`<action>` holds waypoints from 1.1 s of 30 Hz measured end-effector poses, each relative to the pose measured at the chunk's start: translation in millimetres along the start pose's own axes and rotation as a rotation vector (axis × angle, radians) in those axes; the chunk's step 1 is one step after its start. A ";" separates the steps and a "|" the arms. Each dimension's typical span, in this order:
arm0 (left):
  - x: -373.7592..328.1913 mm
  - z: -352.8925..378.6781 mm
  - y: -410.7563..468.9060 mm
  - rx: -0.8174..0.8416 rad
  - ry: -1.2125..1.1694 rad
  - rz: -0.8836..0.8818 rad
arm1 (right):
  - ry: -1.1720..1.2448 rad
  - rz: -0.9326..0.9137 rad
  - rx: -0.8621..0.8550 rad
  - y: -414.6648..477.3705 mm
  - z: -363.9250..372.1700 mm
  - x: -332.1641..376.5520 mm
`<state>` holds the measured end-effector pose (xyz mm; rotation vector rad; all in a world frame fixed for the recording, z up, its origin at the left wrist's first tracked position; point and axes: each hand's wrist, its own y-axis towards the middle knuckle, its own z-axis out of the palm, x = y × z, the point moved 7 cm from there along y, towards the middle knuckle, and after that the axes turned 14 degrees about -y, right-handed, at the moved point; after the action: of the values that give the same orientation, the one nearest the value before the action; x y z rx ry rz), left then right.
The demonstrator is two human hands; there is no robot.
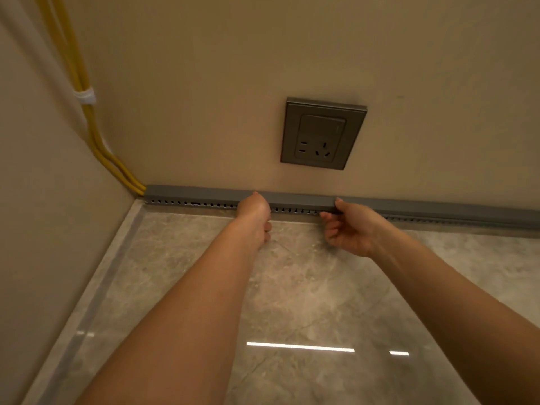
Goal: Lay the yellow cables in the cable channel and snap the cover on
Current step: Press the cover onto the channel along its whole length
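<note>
Along the wall (204, 112) base, the cover (298, 198) is probably light, stiff plastic. The right hand (350, 229) pinches its front edge. The left hand (254, 213), just left of it, presses a thumb on top with fingers curled. Grip by the edges.

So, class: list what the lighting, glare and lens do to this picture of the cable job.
Head view: warm, dim light; head view: two white glare streaks on the glossy floor; head view: the wide lens slightly bows the cable channel and enlarges the near forearms; head view: slightly soft throughout, though the socket stays legible.
</note>
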<state>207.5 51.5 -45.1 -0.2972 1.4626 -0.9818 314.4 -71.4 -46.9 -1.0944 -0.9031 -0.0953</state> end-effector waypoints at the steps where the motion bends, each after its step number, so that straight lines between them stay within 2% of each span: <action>1: -0.1 -0.3 -0.4 0.000 0.003 -0.001 | -0.002 -0.002 -0.006 -0.1 0.3 0.3; 11: 2.8 0.4 11.1 -0.005 -0.039 0.029 | 0.014 -0.026 -0.069 2.6 2.9 2.3; 20: 18.1 8.2 14.0 -0.149 -0.150 0.093 | 0.074 0.040 -0.037 9.2 2.0 2.9; 24: 33.1 33.2 5.3 -0.141 -0.132 0.090 | 0.088 0.034 -0.010 9.7 0.9 2.6; 29: 44.2 73.3 1.4 -0.043 -0.122 0.079 | 0.040 0.004 0.013 11.6 3.7 1.9; 33: 43.0 78.1 1.7 -0.062 -0.117 0.053 | 0.024 0.007 0.046 10.1 4.7 3.3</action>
<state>271.5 -7.7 -64.0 -0.3530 1.3891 -0.8634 318.7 -61.5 -51.3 -1.0511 -0.8756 -0.0812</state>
